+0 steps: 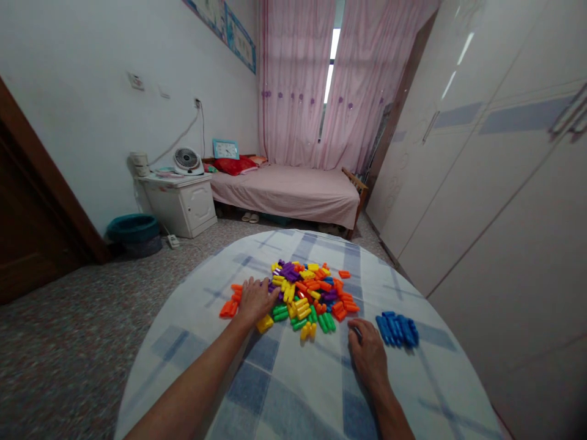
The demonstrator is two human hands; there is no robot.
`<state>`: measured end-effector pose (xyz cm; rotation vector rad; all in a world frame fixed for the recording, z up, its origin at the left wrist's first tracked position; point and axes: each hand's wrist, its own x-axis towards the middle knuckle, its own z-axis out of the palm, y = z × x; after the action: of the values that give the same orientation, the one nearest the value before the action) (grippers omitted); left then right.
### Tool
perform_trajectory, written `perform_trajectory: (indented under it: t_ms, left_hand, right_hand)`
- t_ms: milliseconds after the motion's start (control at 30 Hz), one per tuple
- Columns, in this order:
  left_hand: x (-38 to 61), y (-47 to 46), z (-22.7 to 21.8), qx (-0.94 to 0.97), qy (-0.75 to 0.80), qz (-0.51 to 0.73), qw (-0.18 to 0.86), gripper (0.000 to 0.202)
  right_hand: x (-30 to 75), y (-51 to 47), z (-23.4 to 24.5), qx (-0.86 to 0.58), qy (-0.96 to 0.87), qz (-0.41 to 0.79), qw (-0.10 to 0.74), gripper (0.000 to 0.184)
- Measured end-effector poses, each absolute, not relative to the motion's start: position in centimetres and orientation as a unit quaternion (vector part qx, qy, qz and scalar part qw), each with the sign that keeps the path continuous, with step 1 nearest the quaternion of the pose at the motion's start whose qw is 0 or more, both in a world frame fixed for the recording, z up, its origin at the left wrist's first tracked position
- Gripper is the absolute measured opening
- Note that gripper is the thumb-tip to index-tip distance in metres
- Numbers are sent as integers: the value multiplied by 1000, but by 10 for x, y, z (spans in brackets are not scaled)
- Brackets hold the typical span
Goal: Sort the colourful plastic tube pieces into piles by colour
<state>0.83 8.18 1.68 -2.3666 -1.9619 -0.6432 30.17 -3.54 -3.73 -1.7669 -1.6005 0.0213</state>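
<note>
A heap of small plastic toy pieces point(302, 307) in yellow, orange, purple, green, red and blue lies on the table. My left hand point(258, 300) rests over the heap's left side, fingers stretched forward and thumb apart, touching pieces. Several orange pieces point(228, 308) lie just left of it, and a yellow piece point(265, 324) sits by its wrist. On the tablecloth right of the heap is my right hand point(368, 354), its fingers curled in, with nothing visible in them. Close to its right lies a separate row of blue pieces point(397, 330).
A checked cloth covers the round table point(293, 391). Beyond stands a bed point(293, 186) with pink curtains point(298, 79) behind. A fan point(187, 160) sits on a white cabinet point(197, 205) at left, near a green bin point(134, 229). Tall wardrobes point(486, 201) line the right.
</note>
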Motion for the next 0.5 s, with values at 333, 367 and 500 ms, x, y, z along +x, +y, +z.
perform_trajectory:
  t_ms: [333,367,500]
  left_hand:
    - [42,64,16,-761,-579,-283,-74,37]
    - [43,62,14,-766,-563,-299,-87,36]
    - [45,48,5,-789,-490,-350,-123,32]
  right_hand:
    - [300,-37,-35,-693,-619,15,368,30]
    - [300,-37,-34,-696,-617,15,367,30]
    - [300,-37,-34,-699,-618,11,361,30]
